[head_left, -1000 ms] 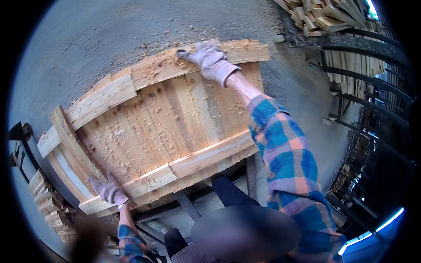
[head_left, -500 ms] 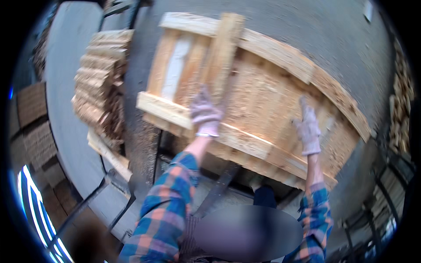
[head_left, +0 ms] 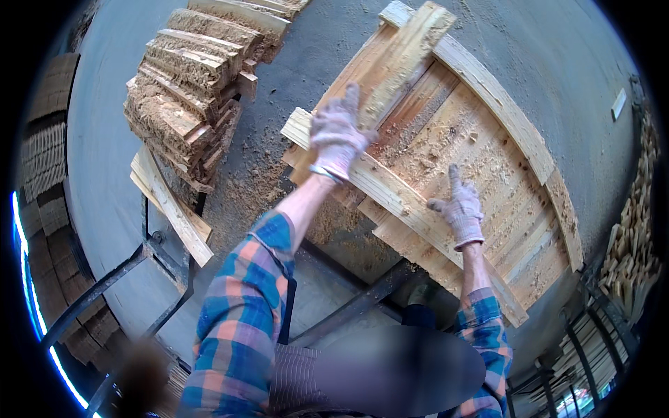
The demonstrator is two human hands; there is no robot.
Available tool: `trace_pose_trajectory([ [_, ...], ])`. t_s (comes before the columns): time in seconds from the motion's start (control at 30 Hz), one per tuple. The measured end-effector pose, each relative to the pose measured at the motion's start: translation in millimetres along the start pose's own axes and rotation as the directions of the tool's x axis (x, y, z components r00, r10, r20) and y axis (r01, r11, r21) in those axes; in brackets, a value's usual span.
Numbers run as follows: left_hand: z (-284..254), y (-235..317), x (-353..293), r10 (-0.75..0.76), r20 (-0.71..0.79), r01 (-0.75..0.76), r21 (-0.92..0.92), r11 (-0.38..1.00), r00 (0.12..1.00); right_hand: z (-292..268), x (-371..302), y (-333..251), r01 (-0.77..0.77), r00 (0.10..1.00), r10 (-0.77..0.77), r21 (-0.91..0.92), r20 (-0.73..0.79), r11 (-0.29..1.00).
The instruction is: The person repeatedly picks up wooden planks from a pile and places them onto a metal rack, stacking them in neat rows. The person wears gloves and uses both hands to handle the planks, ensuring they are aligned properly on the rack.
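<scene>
A slatted wooden panel (head_left: 481, 160) lies in front of me, with lengthwise rails along its near and far sides and wood shavings scattered over it. A thick, rough-edged board (head_left: 408, 63) lies across the panel's left part, its far end reaching past the far rail (head_left: 498, 97). My left hand (head_left: 340, 136), in a pale knit glove, is at that board's near end, above the near rail (head_left: 404, 191); its fingers look stretched out. My gloved right hand (head_left: 462, 212) is over the panel near the same rail, thumb and forefinger apart, holding nothing.
A stack of rough boards (head_left: 188, 83) stands on the left, with loose offcuts (head_left: 171, 202) below it. Dark metal frame bars (head_left: 355, 299) run under and beside the panel. More stacked wood (head_left: 631, 237) is at the far right, and brown stacks (head_left: 49, 153) at the far left.
The view has shifted, so the panel sits farther right and more tilted. The thick board has moved left along the panel, over the pale gap. My left hand stays by its near end.
</scene>
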State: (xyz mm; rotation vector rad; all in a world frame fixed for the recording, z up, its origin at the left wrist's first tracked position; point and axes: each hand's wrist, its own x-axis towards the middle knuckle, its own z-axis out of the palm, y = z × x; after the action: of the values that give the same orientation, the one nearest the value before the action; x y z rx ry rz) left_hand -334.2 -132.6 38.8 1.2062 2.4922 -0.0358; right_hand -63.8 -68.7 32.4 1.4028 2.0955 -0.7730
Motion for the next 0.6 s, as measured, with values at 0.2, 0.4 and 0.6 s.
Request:
trace_pose_trajectory([
  [0.2,4.5,-30.2,27.6,-0.173,0.079,0.164,0.103,0.981,0.982,33.9,4.8,-12.2,-0.077,0.997,0.079,-0.260,0.000,0.962],
  [0.4,23.2,-52.5,25.0,-0.021,-0.260,0.018,-0.014,1.000,0.965,41.3,6.6,-8.2,-0.006,0.998,-0.014,-0.316,-0.060,0.949],
  [0.6,-16.9,-123.4,-41.6,-0.187,-0.297,0.001,-0.530,0.848,0.936,28.7,14.8,-21.8,-0.133,0.983,0.161,-0.258,0.092,0.957],
])
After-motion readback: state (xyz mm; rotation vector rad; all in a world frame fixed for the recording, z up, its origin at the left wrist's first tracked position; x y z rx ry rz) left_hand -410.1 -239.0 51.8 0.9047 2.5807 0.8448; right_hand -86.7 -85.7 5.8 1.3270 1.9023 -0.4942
